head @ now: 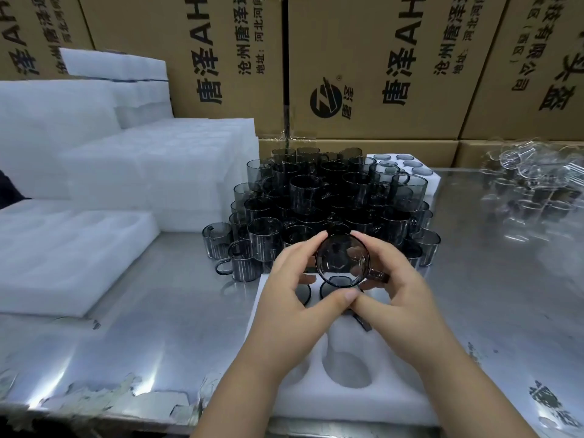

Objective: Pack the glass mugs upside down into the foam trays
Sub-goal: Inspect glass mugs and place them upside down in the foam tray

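Steel surface (pixel 158 327), foam tray (pixel 316 403) near centre: left hand (pixel 294 289) and right hand (pixel 395 286) both have a grip on one smoked glass mug (pixel 343 260) above the tray's far end, so I'd turn it mouth-down, square it over a free pocket, then seat it gently.

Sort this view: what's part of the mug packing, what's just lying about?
Job: dark glass mug held by left hand and right hand; white foam tray beneath; heap of dark glass mugs.
Lying about: clear glassware pile, right; brown printed cardboard boxes behind.
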